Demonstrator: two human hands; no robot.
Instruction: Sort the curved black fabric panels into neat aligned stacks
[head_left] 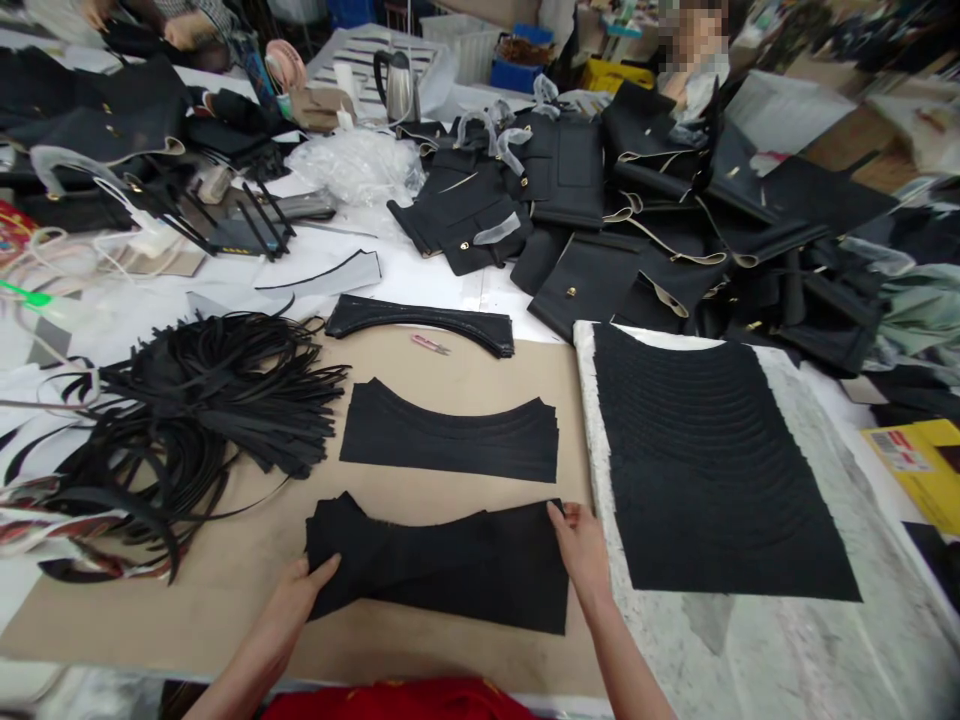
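The fingers of my left hand (pixel 296 590) are closed on the left end of a stack of black curved pieces (pixel 442 565), thumb lying on top of its edge. My right hand (pixel 581 550) grips the stack's right edge near the upper corner, fingers curled onto the black material. The stack lies flat between my two hands on a brown cardboard sheet (pixel 225 590) at the near edge of the table (pixel 420 270).

Just beyond it on the same sheet lies a second stack of curved pieces (pixel 450 440), apart from mine, and farther back a narrow curved band (pixel 420 322) with small pink snips (pixel 430 345) just beside it. To the left a loose bundle of black straps (pixel 210 410) spills over the sheet's edge. To the right, near my right hand, a white board (pixel 787 640) carries a fanned layer of black pieces (pixel 712 460). Behind that is a heap of black bag panels (pixel 675 230), with a metal kettle (pixel 397 85) at the far side and a yellow box (pixel 915 465) at the right edge
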